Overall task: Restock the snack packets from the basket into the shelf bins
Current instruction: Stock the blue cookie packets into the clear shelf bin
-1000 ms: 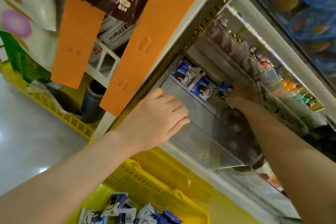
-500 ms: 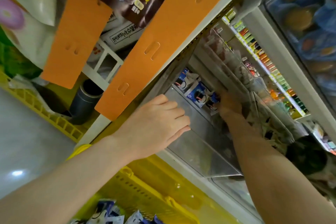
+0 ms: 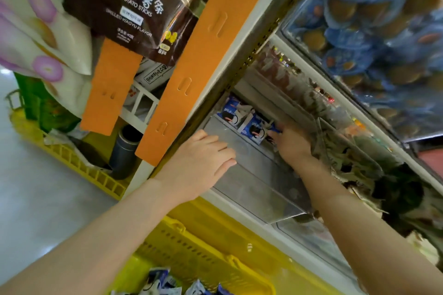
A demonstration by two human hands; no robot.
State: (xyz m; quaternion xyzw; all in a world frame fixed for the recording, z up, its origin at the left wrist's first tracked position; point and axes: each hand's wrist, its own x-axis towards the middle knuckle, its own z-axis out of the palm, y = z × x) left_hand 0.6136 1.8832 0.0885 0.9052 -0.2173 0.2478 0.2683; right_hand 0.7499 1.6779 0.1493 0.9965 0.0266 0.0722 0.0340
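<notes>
Blue-and-white foil snack packet [image 3: 276,127], pinched by curled fingers of the right hand [image 3: 291,143] deep in the clear plastic shelf bin [image 3: 254,189] beside two upright packets [image 3: 253,128]; left hand [image 3: 201,165] (fingers flat, together) steadies the bin wall; advice: seat it upright, flush against its neighbours.

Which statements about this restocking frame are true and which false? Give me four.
1. The left hand rests with straight fingers on the clear bin. True.
2. The right hand is down in the yellow basket. False: it reaches deep into the clear bin, at the blue-and-white packets standing there.
3. The yellow basket is empty. False: loose packets lie in it.
4. A brown potato sticks bag hangs above the orange strips. True.
</notes>
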